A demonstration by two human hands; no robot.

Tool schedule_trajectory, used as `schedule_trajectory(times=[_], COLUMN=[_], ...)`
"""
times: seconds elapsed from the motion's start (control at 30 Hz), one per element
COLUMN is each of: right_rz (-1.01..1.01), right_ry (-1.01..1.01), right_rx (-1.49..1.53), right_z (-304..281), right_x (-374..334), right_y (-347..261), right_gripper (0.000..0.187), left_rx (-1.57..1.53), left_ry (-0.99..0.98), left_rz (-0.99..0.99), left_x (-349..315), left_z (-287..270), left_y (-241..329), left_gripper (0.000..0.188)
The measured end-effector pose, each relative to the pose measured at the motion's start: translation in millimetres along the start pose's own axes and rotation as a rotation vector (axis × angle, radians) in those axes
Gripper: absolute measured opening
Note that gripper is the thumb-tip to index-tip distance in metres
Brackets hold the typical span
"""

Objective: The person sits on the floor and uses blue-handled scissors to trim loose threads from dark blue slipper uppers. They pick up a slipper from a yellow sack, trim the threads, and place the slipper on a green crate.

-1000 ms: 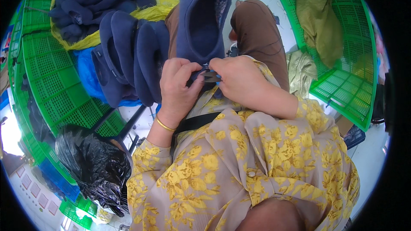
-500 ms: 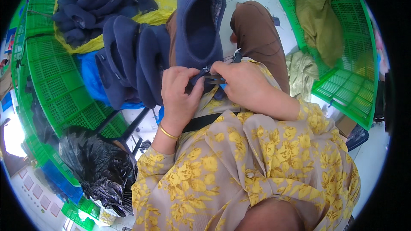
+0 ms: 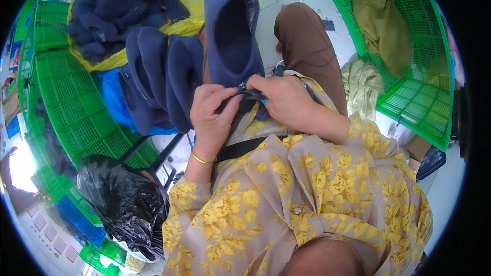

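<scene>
A green plastic crate (image 3: pixel 76 105) stands on the person's left, near a yellow sack (image 3: pixel 193 23) heaped with dark blue shoes. Closer in, a row of similar shoes (image 3: pixel 179 82) leans together, pressed side by side, over blue plastic sheeting (image 3: pixel 115 99).

The dark blue cloth shoe (image 3: pixel 217 33) being worked on is just right of that row. It is smooth and rounded at its far end, with a long oval opening facing the camera, a deeply shadowed inside and a speckled greyish lining along the right edge. It narrows toward the person, and brown trouser cloth shows along its left side.

The left hand (image 3: pixel 208 110) has thumb and forefinger almost together, pinching dark cloth at the shoe's near end; its other fingers fold in behind the forefinger. The right hand (image 3: pixel 286 97) is closed round small scissors (image 3: pixel 252 95), its forefinger and thumb side reaching to that same near end; its lower fingers are hidden, so how they grip cannot be told. The shoe's body extends away beyond both sets of fingertips, and only its narrow near end meets them.

The scissors' dark blades point left, between the two hands, toward the left thumb; how far apart they stand is too small to tell. A tiny pale tuft (image 3: pixel 242 86) shows at the cloth by the fingertips
</scene>
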State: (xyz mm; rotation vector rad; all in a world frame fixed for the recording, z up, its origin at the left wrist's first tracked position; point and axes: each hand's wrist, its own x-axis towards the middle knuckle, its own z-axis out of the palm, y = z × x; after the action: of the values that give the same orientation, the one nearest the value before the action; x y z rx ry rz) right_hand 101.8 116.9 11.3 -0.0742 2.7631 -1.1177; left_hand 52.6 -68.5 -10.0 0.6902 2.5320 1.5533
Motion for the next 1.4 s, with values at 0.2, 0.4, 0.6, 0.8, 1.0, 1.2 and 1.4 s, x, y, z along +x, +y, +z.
schedule_trajectory(times=[0.2,0.4,0.6,0.8,1.0,1.2,1.4], right_rz=[-0.045,-0.041,-0.031,-0.003,-0.041,-0.134,-0.135], right_ry=[0.063,0.085,0.045,0.045,0.044,0.092,-0.027], right_rx=[0.088,0.112,0.101,0.137,0.153,0.246,0.162], right_z=[1.6,9.5,4.1,9.0,10.0,13.3,9.4], right_x=[-1.2,3.8,3.6,4.3,8.1,10.4,19.4], right_y=[4.9,2.3,-0.3,-1.2,-4.5,-5.9,-2.0], right_gripper=[0.019,0.017,0.019,0.027,0.026,0.03,0.025], left_rx=[-0.065,-0.15,-0.081,-0.022,-0.104,-0.116,0.013], left_ry=[0.032,0.016,0.074,0.077,0.094,0.085,0.07], left_rz=[-0.109,-0.079,-0.137,-0.118,-0.085,-0.034,0.067], left_x=[-5.8,-9.2,-11.0,-11.5,-16.3,-18.0,-17.6], left_z=[3.5,5.1,9.1,9.0,12.6,13.3,14.0], left_y=[7.7,0.3,9.3,11.7,4.5,-0.3,-2.6], left_gripper=[0.018,0.019,0.018,0.02,0.022,0.016,0.016])
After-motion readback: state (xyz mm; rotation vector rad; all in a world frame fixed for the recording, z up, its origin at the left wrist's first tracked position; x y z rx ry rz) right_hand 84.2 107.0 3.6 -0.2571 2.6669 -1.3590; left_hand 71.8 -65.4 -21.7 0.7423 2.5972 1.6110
